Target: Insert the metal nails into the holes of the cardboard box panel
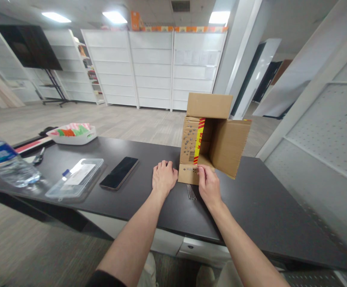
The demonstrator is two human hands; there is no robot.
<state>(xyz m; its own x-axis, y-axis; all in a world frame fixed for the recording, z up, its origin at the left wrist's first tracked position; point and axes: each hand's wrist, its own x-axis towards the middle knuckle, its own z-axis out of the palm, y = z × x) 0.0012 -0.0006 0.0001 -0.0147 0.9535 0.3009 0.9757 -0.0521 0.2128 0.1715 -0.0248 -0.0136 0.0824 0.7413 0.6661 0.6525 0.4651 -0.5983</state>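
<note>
Head view, brown box (pixel 212 139) right of the middle, my right hand (pixel 209 184) at its low flap (pixel 188 176), my left hand (pixel 164 176) on the counter (pixel 248 211), can't tell if either grip pinches anything.

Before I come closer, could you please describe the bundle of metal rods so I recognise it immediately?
On the dark table stands an open cardboard box. Just in front of its lower flap, beside the right hand, lie several thin metal rods. Their long, slender shape sets them apart from the round grey spots on the flap.
</note>
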